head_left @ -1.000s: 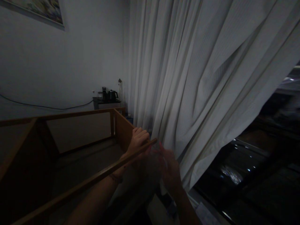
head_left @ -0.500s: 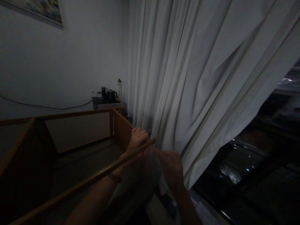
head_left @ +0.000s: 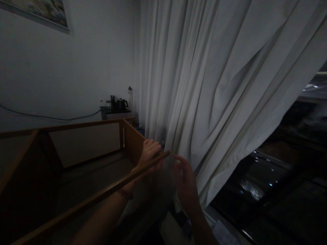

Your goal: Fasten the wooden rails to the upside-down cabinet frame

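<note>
The room is dim. My left hand [head_left: 150, 152] reaches over the near wooden rail of an open wooden frame [head_left: 84, 204] and its fingers curl over the frame's corner where the side panel [head_left: 133, 139] meets the rail. My right hand [head_left: 185, 182] hovers just right of that corner, fingers stretched and slightly apart, holding nothing I can see. It is close to the white curtain [head_left: 217, 85], which hangs down right behind both hands.
A small dark table with a kettle [head_left: 122, 103] and a coffee maker stands in the far corner. A cable runs along the white wall [head_left: 51, 117]. A framed picture [head_left: 38, 10] hangs at top left. Dark glass [head_left: 276, 177] shows at right.
My right hand shifted slightly near the frame corner, its fingers lowering then rising toward the curtain. My left hand stayed on the corner.
</note>
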Motion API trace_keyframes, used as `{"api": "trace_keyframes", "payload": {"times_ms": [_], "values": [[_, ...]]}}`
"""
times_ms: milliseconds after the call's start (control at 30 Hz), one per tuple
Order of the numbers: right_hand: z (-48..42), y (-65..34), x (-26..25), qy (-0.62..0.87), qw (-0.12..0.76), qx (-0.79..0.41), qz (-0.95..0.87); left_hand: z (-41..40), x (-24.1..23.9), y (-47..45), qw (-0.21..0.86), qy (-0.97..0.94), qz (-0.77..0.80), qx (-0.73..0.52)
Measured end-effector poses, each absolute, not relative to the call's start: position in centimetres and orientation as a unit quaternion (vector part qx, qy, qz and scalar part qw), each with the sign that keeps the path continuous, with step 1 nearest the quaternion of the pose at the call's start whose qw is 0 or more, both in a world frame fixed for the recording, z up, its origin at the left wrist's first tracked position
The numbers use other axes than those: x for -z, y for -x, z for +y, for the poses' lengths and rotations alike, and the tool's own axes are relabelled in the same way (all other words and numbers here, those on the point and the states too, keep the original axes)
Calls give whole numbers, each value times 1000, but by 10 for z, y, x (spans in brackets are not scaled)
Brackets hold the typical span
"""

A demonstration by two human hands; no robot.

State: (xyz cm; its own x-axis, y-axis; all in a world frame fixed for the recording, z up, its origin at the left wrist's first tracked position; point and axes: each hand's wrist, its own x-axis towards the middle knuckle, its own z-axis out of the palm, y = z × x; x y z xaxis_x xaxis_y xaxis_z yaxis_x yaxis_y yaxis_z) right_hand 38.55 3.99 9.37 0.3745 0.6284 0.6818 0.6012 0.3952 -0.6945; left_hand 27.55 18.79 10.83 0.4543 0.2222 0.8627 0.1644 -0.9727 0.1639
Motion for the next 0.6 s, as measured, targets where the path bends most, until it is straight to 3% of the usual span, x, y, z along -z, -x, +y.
{"api": "trace_keyframes", "payload": {"times_ms": [133, 200, 367, 467, 600], "values": [[44, -392, -87, 522, 526, 163, -652, 187, -110, -274, 31, -855, 108, -506], [46, -395, -84, 516, 538, 178, -643, 188, -108, -276, 28, -851, 110, -513], [46, -391, -88, 550, 650, 3, -525, 191, -105, -280, 7, -836, 99, -539], [44, -386, -94, 527, 664, -116, -518, 191, -105, -280, 6, -834, 101, -542], [43, -384, -98, 488, 670, -156, -537, 192, -104, -279, 7, -836, 103, -538]]}}
